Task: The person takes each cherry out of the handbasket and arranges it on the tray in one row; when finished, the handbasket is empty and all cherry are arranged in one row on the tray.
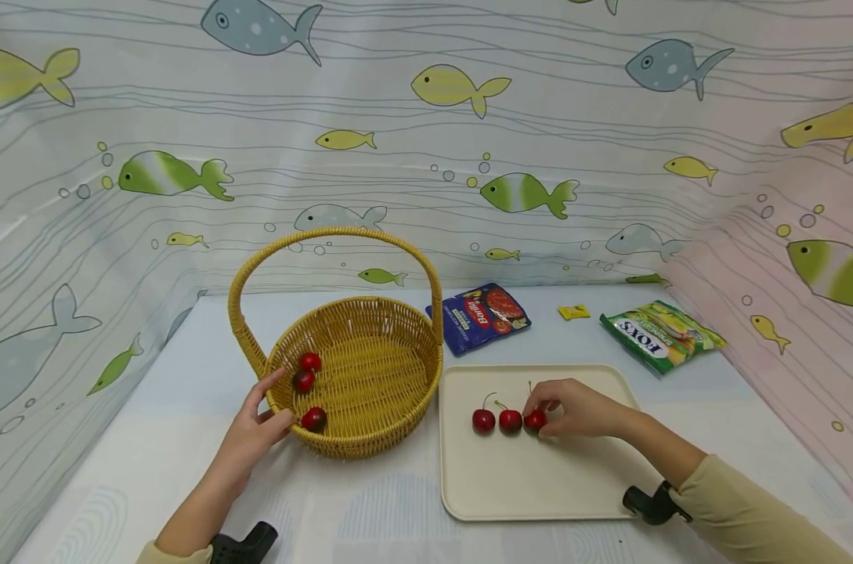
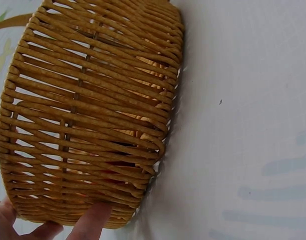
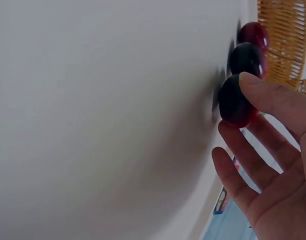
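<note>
My right hand [image 1: 574,409] pinches a dark red cherry [image 3: 236,102] between thumb and fingers, low over the beige tray [image 1: 539,489]. In a row to its left, a stemmed cherry [image 1: 511,421] and another cherry [image 1: 483,421] lie on the tray. With my left hand [image 1: 250,435] I hold the near left rim of a yellow woven basket [image 1: 398,415], some fingers over the rim and others against its outer wall. Inside, near that hand, are three more cherries, one [image 1: 314,419] close to the front wall and two [image 1: 310,362] further back.
A blue Barilla pouch [image 1: 478,317] lies behind the tray, partly behind the basket's tall arched handle [image 1: 337,233]. Further right are a small yellow packet [image 1: 573,312] and a green Fox's bag [image 1: 659,337]. A fish-patterned curtain [image 1: 398,172] encloses the white table [image 1: 370,509].
</note>
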